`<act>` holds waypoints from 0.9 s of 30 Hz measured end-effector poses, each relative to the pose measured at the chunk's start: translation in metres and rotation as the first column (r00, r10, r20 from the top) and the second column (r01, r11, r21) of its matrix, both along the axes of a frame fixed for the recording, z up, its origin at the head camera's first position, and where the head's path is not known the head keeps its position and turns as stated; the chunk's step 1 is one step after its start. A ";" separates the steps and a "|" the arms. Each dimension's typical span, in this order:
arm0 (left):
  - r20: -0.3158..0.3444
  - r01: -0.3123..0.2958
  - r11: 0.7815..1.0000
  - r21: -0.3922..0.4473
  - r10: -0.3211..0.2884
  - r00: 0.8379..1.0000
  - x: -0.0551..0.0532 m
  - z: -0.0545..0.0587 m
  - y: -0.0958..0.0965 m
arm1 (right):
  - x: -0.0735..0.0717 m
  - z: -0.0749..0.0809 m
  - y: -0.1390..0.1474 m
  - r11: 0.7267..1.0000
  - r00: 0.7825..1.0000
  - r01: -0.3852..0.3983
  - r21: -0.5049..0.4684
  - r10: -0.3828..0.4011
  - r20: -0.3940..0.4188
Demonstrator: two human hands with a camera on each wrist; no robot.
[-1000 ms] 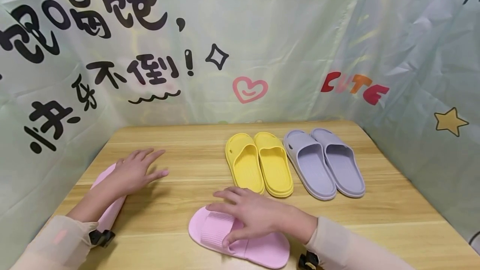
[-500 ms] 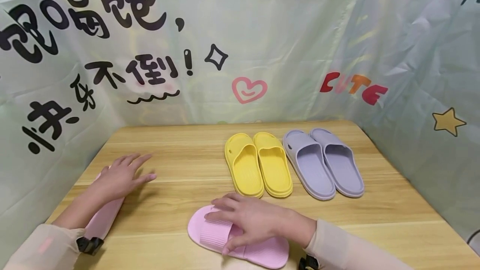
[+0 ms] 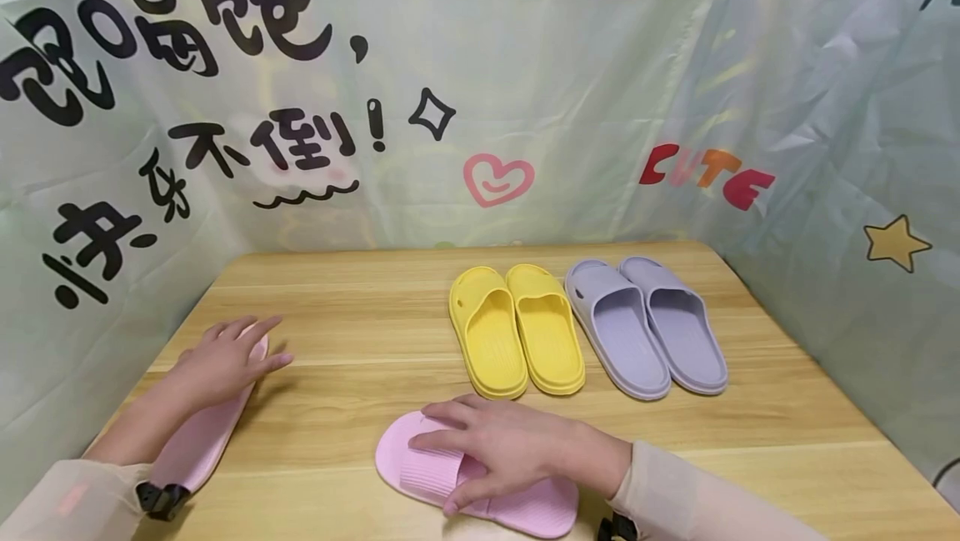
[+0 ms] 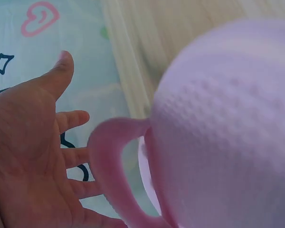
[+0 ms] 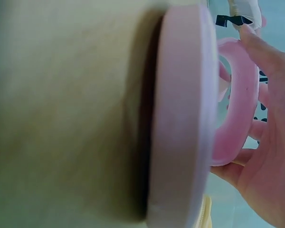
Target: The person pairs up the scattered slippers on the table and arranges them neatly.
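In the head view my left hand (image 3: 217,366) lies over a pink slipper (image 3: 202,445) at the table's left, covering its strap. The left wrist view shows this hand with its fingers spread and thumb raised, fingertips beside the ribbed slipper's strap (image 4: 109,166). Front and centre, a second pink slipper (image 3: 536,508) lies slantwise, toe end to the left. My right hand (image 3: 510,449) grips it across its wide strap (image 3: 429,470), thumb at the near edge and fingers over the far one. In the right wrist view thumb and fingers span the pink strap (image 5: 244,95).
Behind my right hand stands a yellow pair of slippers (image 3: 491,337), toes toward the back. Right of it sits a lavender pair (image 3: 633,345). Around the back and sides of the wooden table (image 3: 337,291) hangs a printed curtain (image 3: 585,91).
My left hand has moved left and toward me, so the left slipper's far tip now shows past the fingers. My right hand has shifted slightly toward me; its slipper keeps its place.
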State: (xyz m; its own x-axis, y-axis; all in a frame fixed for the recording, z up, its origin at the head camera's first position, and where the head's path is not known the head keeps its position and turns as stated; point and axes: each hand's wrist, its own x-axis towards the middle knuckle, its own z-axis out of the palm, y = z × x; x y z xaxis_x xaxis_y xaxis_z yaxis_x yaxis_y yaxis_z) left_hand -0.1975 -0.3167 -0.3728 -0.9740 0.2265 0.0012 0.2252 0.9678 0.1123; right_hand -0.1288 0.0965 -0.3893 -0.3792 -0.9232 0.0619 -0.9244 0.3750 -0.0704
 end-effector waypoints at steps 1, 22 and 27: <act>0.003 0.000 1.000 0.003 0.000 1.000 0.000 0.000 -0.001 | 0.000 0.000 0.000 1.000 1.000 0.003 0.003 -0.003 -0.001; -0.008 0.038 0.999 0.031 -0.038 0.999 0.003 -0.016 -0.019 | 0.004 -0.001 0.001 0.999 1.000 0.028 0.018 -0.028 -0.004; -0.020 0.056 0.998 0.040 -0.055 0.998 0.004 -0.020 -0.023 | 0.004 -0.001 0.001 0.999 1.000 0.030 0.021 -0.030 -0.006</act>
State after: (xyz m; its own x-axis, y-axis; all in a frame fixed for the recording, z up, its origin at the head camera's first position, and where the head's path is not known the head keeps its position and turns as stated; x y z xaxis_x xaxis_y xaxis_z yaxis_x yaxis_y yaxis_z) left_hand -0.1935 -0.3397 -0.3925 -0.9596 0.2797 0.0294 0.2809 0.9485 0.1465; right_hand -0.1245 0.0975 -0.3906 -0.4065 -0.9126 0.0443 -0.9130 0.4039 -0.0572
